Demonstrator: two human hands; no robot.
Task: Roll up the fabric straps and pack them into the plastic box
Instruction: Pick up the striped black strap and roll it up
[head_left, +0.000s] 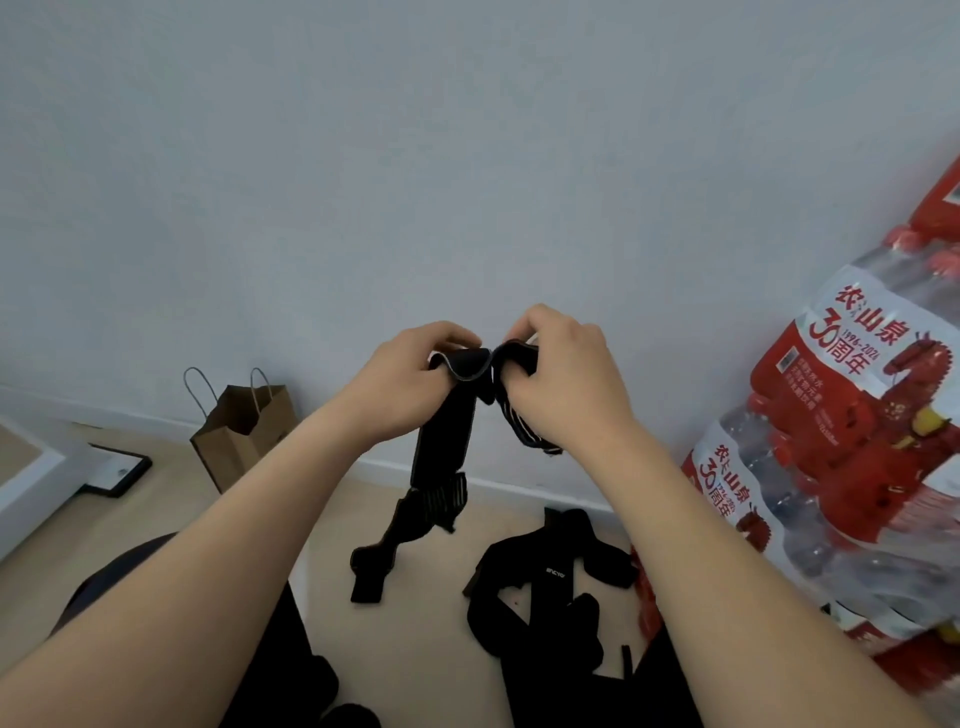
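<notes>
Across the light wooden floor (171, 504): upright brown paper bag (244, 431), black frame (117, 470) flat to its left, heap of black fabric straps (545, 582) nearer, stacked packs of bottled water (831, 467) at right.

The top pack of water bottles (852, 374) at the right has a red and white label. It says 农夫山泉, then 30周年, and small numbers that start with 1996. The lower pack (727, 488) shows the same signs. A black strap (558, 571) on the floor has tiny white letters, too small to read.
</notes>
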